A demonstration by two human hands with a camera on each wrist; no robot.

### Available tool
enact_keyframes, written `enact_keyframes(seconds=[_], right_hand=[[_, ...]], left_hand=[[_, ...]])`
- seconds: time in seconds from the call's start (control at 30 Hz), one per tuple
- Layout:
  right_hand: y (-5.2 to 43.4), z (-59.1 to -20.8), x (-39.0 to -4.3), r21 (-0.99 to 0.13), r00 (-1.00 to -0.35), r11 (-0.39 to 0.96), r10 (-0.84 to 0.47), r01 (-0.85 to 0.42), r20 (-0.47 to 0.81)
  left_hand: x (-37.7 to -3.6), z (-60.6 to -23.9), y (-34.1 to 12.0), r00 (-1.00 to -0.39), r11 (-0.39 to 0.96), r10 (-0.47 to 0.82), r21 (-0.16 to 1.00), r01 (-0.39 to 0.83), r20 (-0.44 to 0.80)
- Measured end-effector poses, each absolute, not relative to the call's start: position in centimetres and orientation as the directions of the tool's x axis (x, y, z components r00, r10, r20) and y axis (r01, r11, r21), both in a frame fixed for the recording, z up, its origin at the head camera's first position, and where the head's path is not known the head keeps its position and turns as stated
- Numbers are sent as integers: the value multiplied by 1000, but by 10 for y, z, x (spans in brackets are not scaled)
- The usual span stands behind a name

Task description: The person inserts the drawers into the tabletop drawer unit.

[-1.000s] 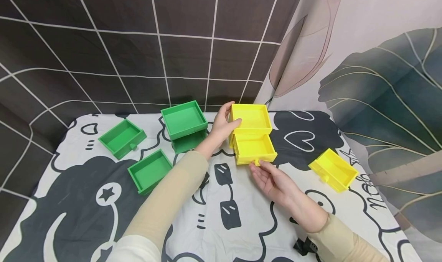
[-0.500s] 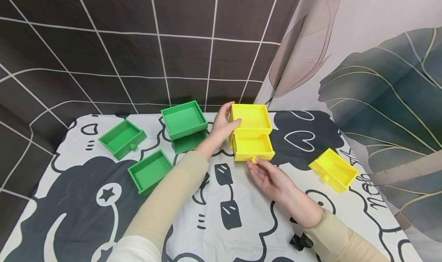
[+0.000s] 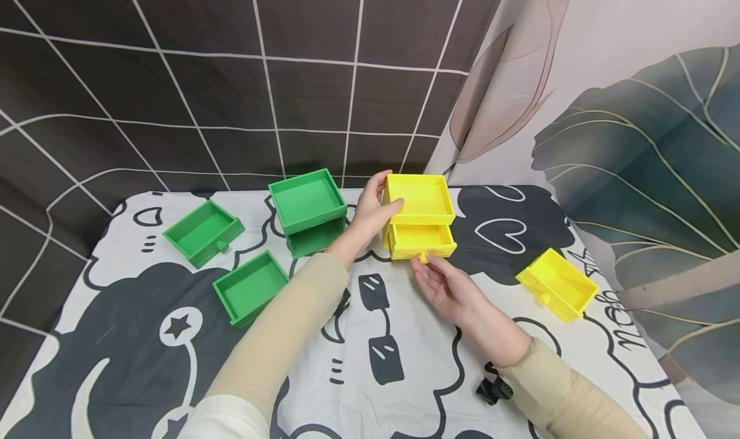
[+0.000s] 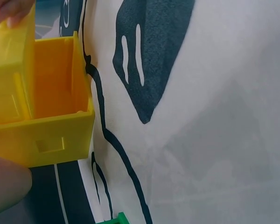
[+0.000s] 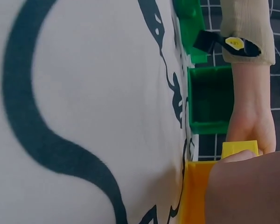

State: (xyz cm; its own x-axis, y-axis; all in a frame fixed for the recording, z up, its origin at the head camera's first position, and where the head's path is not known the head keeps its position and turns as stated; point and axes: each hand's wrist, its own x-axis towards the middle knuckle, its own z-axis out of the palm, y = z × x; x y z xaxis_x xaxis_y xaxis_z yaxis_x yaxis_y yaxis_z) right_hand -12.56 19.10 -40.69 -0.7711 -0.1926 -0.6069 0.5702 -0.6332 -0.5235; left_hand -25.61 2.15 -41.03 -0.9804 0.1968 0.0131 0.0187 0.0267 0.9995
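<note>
A small yellow drawer cabinet [image 3: 420, 196] stands near the back of the cloth. My left hand [image 3: 371, 211] grips its left side, thumb over the top rim. Below the top tray, a yellow drawer [image 3: 424, 238] sticks partly out of the front. My right hand [image 3: 457, 297] pinches the drawer's round knob [image 3: 424, 258] between thumb and fingers. From the left wrist, the drawer [image 4: 4, 88] sits in the upper slot of the cabinet [image 4: 42, 147], and the slot under it, nearer the cloth, is empty. My right hand [image 5: 252, 186] hides much of the drawer in the right wrist view.
Left of the yellow cabinet is a green cabinet [image 3: 308, 200] with an open slot. Two loose green drawers, one farther back [image 3: 203, 233] and one nearer [image 3: 250, 288], lie to its left. Another yellow drawer [image 3: 559, 285] lies at the right. A dark gridded cloth wall [image 3: 312, 98] rises behind.
My right hand has pushed the yellow drawer farther back into the cabinet, so less of it sticks out. My left hand has stayed in place on the cabinet.
</note>
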Motion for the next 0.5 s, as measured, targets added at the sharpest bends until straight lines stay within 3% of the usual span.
enact_keyframes(seconds=[0.5], right_hand=[[179,-410,-152,-527,-763,-659,-112,537,-637]], left_hand=[[-256,-410,22,-980,17,201,1000,13,10]])
